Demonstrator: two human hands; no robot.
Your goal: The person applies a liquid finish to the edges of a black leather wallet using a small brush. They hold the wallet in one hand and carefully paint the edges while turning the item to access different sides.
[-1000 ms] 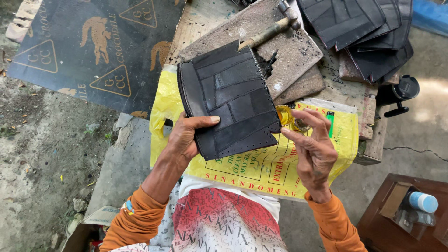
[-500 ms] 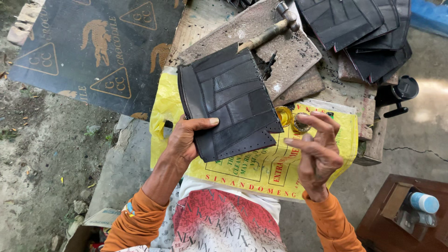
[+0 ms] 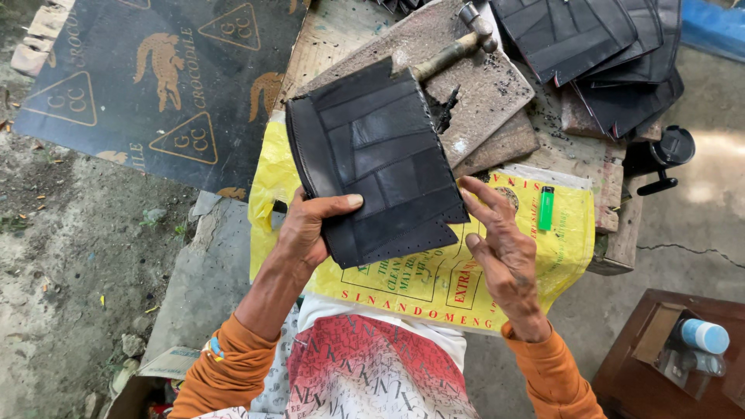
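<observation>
Fingers (image 3: 341,203) of the left hand (image 3: 306,229) are closed on the black patchwork pouch (image 3: 376,159) — thumb across its front, near the lower edge — holding it tilted above the yellow sack (image 3: 434,279) spread over the bench (image 3: 574,155). The right hand (image 3: 500,252) is spread open, holding nothing, fingertips just beside the pouch's lower right corner. A green lighter (image 3: 547,208) lies on the sack — a hammer (image 3: 458,46) rests behind.
</observation>
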